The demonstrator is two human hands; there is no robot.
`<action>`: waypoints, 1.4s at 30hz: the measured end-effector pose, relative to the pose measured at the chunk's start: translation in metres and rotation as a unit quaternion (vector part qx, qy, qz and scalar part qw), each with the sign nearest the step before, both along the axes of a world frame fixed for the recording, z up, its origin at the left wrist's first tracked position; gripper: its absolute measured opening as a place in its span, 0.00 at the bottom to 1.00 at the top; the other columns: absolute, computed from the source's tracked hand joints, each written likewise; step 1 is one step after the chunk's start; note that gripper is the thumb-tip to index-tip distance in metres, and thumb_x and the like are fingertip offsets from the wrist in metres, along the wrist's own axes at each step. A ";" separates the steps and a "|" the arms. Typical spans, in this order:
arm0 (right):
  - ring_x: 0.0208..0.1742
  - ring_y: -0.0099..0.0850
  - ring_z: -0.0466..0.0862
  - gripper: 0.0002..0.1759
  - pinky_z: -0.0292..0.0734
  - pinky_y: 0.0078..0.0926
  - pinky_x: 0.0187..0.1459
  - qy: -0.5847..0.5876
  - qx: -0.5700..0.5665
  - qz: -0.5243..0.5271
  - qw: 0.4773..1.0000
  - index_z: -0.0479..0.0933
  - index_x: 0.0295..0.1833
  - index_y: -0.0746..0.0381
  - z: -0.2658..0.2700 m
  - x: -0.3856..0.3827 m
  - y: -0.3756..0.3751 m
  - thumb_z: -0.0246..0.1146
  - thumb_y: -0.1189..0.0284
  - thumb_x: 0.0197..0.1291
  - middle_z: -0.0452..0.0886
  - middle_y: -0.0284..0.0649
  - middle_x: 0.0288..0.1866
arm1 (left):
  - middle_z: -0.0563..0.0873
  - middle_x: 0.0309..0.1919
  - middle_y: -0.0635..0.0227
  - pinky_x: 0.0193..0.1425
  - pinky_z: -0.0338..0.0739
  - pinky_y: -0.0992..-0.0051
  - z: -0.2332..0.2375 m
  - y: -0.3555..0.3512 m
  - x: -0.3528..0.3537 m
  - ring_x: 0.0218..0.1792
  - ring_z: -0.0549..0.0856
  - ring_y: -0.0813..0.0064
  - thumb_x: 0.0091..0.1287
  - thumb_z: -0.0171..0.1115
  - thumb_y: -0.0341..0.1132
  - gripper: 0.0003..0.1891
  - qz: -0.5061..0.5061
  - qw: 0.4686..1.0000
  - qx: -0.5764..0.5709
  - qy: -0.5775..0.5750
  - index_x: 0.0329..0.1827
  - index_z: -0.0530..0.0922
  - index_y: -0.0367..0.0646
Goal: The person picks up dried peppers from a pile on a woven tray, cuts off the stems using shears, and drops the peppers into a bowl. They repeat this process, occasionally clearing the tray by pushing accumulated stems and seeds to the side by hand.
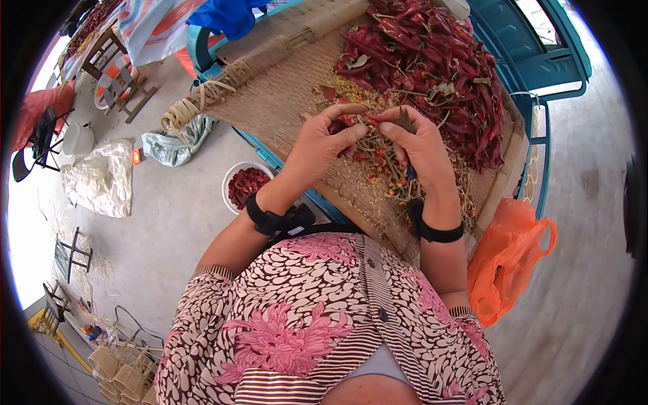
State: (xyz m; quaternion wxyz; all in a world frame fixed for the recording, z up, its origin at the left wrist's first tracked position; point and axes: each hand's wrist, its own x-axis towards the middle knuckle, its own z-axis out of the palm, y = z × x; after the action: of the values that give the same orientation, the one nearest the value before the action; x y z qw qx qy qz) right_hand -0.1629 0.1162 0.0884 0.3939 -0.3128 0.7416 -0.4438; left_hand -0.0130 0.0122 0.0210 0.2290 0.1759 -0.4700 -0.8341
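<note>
My left hand (pixel 329 140) is closed, its thumb and fingers pinching a dried red chili (pixel 345 124). Right beside it, my right hand (pixel 420 143) is closed too. A dark pointed tool (pixel 406 119) sticks up between its fingers, and something dark blue shows below the palm; most of the tool is hidden. The right thumb and fingertip meet at the chili's other end. Under both hands lie stems, seeds and chili bits (pixel 378 162) on a woven mat (pixel 270 111). A large heap of dried red chilies (pixel 432 61) covers the mat's far right.
A white bowl (pixel 226 182) of chili pieces stands at the left below the mat. An orange plastic bag (pixel 506 260) hangs at the right, near a teal metal frame (pixel 540 162). Plastic sheeting (pixel 101 179), a wooden chair (pixel 116 77) and baskets (pixel 125 378) are on the floor.
</note>
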 end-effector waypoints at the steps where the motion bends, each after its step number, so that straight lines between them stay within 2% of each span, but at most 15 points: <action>1: 0.18 0.12 0.67 0.08 0.60 0.12 0.19 -0.026 -0.015 0.002 1.000 0.77 0.45 0.61 -0.002 0.002 0.002 0.65 0.70 0.64 0.74 0.26 0.26 | 0.78 0.29 0.78 0.34 0.69 0.85 0.002 0.002 -0.002 0.28 0.76 0.87 0.68 0.65 0.35 0.16 -0.005 1.000 -0.003 -0.001 0.56 0.78 0.41; 6: 0.18 0.12 0.68 0.11 0.61 0.11 0.19 -0.050 -0.025 0.007 0.998 0.77 0.45 0.63 -0.009 0.006 0.005 0.63 0.66 0.66 0.75 0.27 0.27 | 0.79 0.25 0.78 0.32 0.68 0.85 0.000 0.006 -0.007 0.26 0.77 0.87 0.69 0.63 0.38 0.11 -0.002 1.000 0.021 0.006 0.50 0.78 0.43; 10: 0.23 0.13 0.71 0.13 0.66 0.14 0.24 -0.027 0.023 0.011 0.999 0.77 0.44 0.63 0.000 0.003 0.013 0.64 0.63 0.65 0.77 0.28 0.29 | 0.83 0.31 0.69 0.34 0.73 0.83 -0.006 0.003 -0.005 0.30 0.81 0.82 0.71 0.61 0.37 0.09 0.034 0.996 0.075 0.024 0.46 0.77 0.41; 13: 0.30 0.24 0.79 0.13 0.73 0.25 0.33 0.144 0.086 0.070 0.983 0.77 0.44 0.62 0.001 -0.012 0.024 0.64 0.64 0.63 0.80 0.34 0.32 | 0.84 0.37 0.63 0.37 0.78 0.79 -0.007 -0.002 -0.003 0.34 0.84 0.78 0.72 0.58 0.35 0.08 0.072 0.981 0.145 0.105 0.45 0.75 0.39; 15: 0.36 0.34 0.81 0.13 0.74 0.33 0.39 0.339 0.191 0.057 0.919 0.77 0.45 0.61 0.007 -0.015 0.028 0.64 0.64 0.62 0.80 0.39 0.37 | 0.84 0.40 0.61 0.39 0.80 0.77 -0.003 -0.009 0.005 0.36 0.84 0.76 0.72 0.57 0.34 0.08 0.097 0.972 0.166 0.135 0.46 0.75 0.38; 16: 0.40 0.39 0.82 0.12 0.74 0.37 0.43 0.430 0.241 0.048 0.869 0.77 0.45 0.61 0.010 -0.015 0.028 0.64 0.64 0.61 0.81 0.41 0.39 | 0.84 0.40 0.61 0.38 0.80 0.77 -0.003 -0.013 0.007 0.36 0.84 0.76 0.73 0.57 0.33 0.07 0.130 0.971 0.150 0.133 0.46 0.74 0.38; 19: 0.45 0.47 0.80 0.12 0.74 0.45 0.46 0.444 0.134 0.010 0.886 0.77 0.45 0.60 0.008 -0.011 0.010 0.63 0.64 0.61 0.79 0.45 0.44 | 0.83 0.39 0.63 0.36 0.79 0.77 -0.007 -0.023 0.010 0.34 0.83 0.77 0.73 0.57 0.33 0.07 0.210 0.964 0.112 0.123 0.47 0.74 0.39; 22: 0.47 0.45 0.80 0.12 0.75 0.44 0.47 0.447 0.176 0.081 0.873 0.76 0.46 0.59 0.001 -0.001 -0.017 0.62 0.65 0.61 0.78 0.45 0.45 | 0.81 0.35 0.68 0.32 0.75 0.80 -0.019 -0.026 0.007 0.29 0.79 0.80 0.73 0.58 0.34 0.07 0.247 0.961 0.077 0.101 0.48 0.74 0.40; 25: 0.46 0.46 0.80 0.13 0.74 0.42 0.47 0.479 0.129 0.107 0.862 0.77 0.47 0.59 -0.025 0.001 -0.043 0.63 0.65 0.60 0.78 0.45 0.42 | 0.78 0.31 0.72 0.29 0.70 0.82 -0.021 -0.021 0.005 0.26 0.74 0.83 0.73 0.58 0.35 0.07 0.255 0.963 0.038 0.075 0.47 0.74 0.42; 27: 0.48 0.47 0.81 0.13 0.75 0.44 0.47 0.497 0.160 0.124 0.844 0.76 0.48 0.58 -0.034 0.006 -0.061 0.63 0.65 0.60 0.78 0.44 0.46 | 0.76 0.30 0.73 0.28 0.67 0.83 -0.022 -0.020 0.003 0.25 0.72 0.85 0.73 0.58 0.35 0.08 0.255 0.963 0.034 0.078 0.47 0.74 0.42; 31: 0.49 0.47 0.82 0.14 0.76 0.46 0.47 0.545 0.181 0.147 0.805 0.76 0.48 0.58 -0.056 0.003 -0.072 0.63 0.65 0.60 0.79 0.44 0.49 | 0.77 0.31 0.73 0.28 0.67 0.83 -0.023 -0.021 0.003 0.26 0.73 0.85 0.73 0.58 0.36 0.08 0.241 0.967 0.022 0.075 0.47 0.74 0.42; 34: 0.46 0.47 0.83 0.13 0.76 0.44 0.46 0.525 0.173 0.116 0.825 0.77 0.48 0.58 -0.052 -0.003 -0.066 0.63 0.65 0.60 0.81 0.44 0.46 | 0.78 0.32 0.73 0.27 0.68 0.83 -0.023 -0.019 0.003 0.26 0.74 0.86 0.73 0.57 0.35 0.08 0.234 0.970 0.009 0.067 0.47 0.74 0.41; 37: 0.45 0.47 0.83 0.12 0.75 0.44 0.44 0.381 0.168 0.046 0.908 0.78 0.47 0.57 -0.035 -0.006 -0.058 0.61 0.65 0.61 0.83 0.45 0.40 | 0.79 0.33 0.73 0.27 0.67 0.84 -0.019 -0.017 0.002 0.27 0.74 0.87 0.73 0.57 0.35 0.09 0.210 0.977 -0.023 0.040 0.50 0.75 0.40; 40: 0.26 0.24 0.75 0.11 0.68 0.24 0.28 0.150 0.035 0.001 0.988 0.77 0.48 0.63 -0.030 -0.004 -0.048 0.63 0.70 0.62 0.79 0.34 0.29 | 0.80 0.33 0.74 0.27 0.67 0.85 -0.017 -0.016 0.000 0.27 0.74 0.88 0.73 0.58 0.34 0.11 0.184 0.982 -0.051 0.001 0.52 0.76 0.39; 42: 0.18 0.15 0.68 0.11 0.61 0.16 0.20 0.018 -0.023 -0.027 0.999 0.76 0.48 0.63 -0.023 0.004 -0.042 0.64 0.72 0.62 0.77 0.28 0.26 | 0.80 0.33 0.75 0.27 0.67 0.85 -0.014 -0.015 0.000 0.27 0.74 0.89 0.72 0.59 0.34 0.12 0.164 0.984 -0.065 -0.011 0.54 0.76 0.39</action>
State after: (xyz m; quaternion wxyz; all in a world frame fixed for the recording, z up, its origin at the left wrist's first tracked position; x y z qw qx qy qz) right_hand -0.1590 0.0738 0.0659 0.3610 -0.3095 0.7465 -0.4655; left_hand -0.0129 -0.0033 0.0070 0.3684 0.2448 -0.4903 -0.7509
